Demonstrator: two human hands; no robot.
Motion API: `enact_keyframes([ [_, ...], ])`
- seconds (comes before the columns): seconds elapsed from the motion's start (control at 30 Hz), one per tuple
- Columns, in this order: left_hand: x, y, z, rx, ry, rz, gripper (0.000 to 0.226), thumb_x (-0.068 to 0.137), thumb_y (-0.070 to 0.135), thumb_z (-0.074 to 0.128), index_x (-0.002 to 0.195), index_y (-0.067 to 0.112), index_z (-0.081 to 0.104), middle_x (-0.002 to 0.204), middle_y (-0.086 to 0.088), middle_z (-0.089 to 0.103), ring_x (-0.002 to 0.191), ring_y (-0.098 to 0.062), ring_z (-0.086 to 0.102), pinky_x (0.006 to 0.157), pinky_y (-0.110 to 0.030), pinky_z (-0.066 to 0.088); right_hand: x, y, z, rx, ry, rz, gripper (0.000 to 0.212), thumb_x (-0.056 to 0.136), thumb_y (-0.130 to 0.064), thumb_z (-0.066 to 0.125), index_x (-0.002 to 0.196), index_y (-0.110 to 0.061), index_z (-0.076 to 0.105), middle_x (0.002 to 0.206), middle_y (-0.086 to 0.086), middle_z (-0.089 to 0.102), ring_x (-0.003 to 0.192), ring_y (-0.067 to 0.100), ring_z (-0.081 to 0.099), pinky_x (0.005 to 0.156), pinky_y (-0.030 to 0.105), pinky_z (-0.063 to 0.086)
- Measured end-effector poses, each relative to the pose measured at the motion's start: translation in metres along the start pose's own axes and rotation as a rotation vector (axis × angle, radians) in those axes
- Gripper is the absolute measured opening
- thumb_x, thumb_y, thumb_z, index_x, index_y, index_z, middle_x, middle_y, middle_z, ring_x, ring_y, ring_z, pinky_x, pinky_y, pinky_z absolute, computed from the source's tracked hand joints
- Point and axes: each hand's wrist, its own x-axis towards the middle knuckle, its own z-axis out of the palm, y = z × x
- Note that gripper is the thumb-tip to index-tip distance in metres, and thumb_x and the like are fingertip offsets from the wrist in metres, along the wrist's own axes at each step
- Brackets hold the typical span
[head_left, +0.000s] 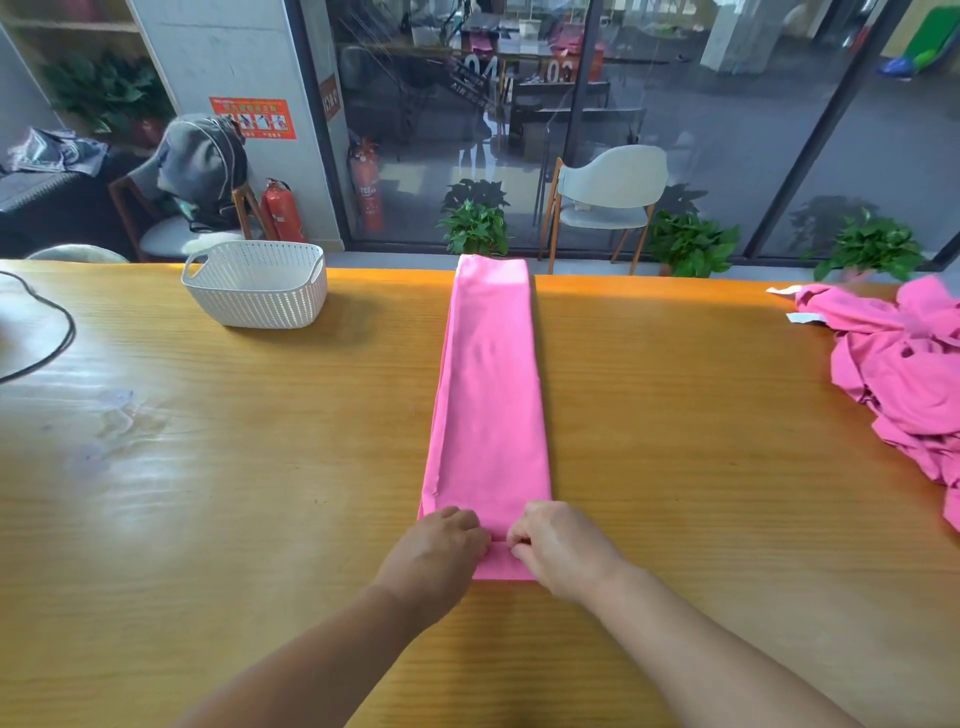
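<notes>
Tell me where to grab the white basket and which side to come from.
Grip the white basket by the cut-out handles in its rim at each short end. It stands upright and open on the table, so come from above and hook fingers through; the sloping walls give less hold. The left hand is nearer, though it and the right hand pinch the pink cloth.

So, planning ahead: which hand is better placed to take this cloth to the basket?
Likely the left hand: the basket stands left of the cloth; the right hand would cross it.
</notes>
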Motion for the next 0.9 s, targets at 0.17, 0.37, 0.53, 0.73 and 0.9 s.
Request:
enact_keyframes([
  [0.17, -0.012, -0.004, -0.005, -0.129, -0.027, -0.079, 0.035, 0.08, 0.047, 0.053, 0.103, 0.028, 0.072, 0.1, 0.015, 0.063, 0.093, -0.009, 0.058, 0.086, -0.029, 0.052, -0.019, 0.0, 0.013, -0.006, 0.07, -0.072, 0.032, 0.084, -0.044, 0.058, 0.098, -0.016, 0.066, 0.096, -0.005, 0.045, 0.098, 0.015, 0.049, 0.091, 0.03, 0.046],
  [0.37, 0.024, -0.01, -0.037, -0.215, -0.275, -0.202, 0.021, 0.091, 0.027, 0.057, 0.107, 0.023, 0.07, 0.098, 0.002, 0.065, 0.094, -0.019, 0.056, 0.081, -0.029, 0.044, 0.0, 0.007, 0.002, -0.102, 0.012, -0.041, 0.029, 0.089, -0.041, 0.064, 0.105, -0.018, 0.071, 0.1, 0.0, 0.059, 0.103, 0.02, 0.051, 0.093, 0.035, 0.045],
  [0.53, 0.047, -0.026, -0.043, -0.332, -0.4, -0.311, 0.026, 0.093, 0.025, 0.057, 0.119, 0.027, 0.06, 0.105, -0.001, 0.061, 0.093, -0.022, 0.059, 0.077, -0.032, 0.051, 0.019, 0.015, -0.022, -0.01, -0.019, 0.058, 0.031, 0.085, -0.044, 0.07, 0.112, -0.03, 0.068, 0.108, -0.001, 0.068, 0.102, 0.022, 0.061, 0.085, 0.029, 0.047],
  [0.73, 0.056, -0.039, -0.036, -0.33, -0.303, -0.246, 0.029, 0.093, 0.029, 0.06, 0.12, 0.024, 0.067, 0.115, 0.001, 0.051, 0.107, -0.017, 0.05, 0.096, -0.034, 0.044, 0.038, 0.02, -0.029, 0.018, -0.051, 0.015, 0.018, 0.089, -0.04, 0.068, 0.098, -0.026, 0.073, 0.089, -0.005, 0.051, 0.096, 0.013, 0.048, 0.079, 0.027, 0.037],
  [0.9, 0.053, -0.046, -0.029, -0.294, -0.094, -0.177, 0.015, 0.091, 0.027, 0.06, 0.103, 0.022, 0.067, 0.101, 0.006, 0.062, 0.094, -0.013, 0.055, 0.088, -0.029, 0.045, 0.045, 0.021, -0.031, 0.061, 0.024, 0.083, 0.02, 0.085, -0.039, 0.072, 0.101, -0.027, 0.074, 0.099, -0.008, 0.066, 0.093, 0.014, 0.061, 0.081, 0.029, 0.048],
])
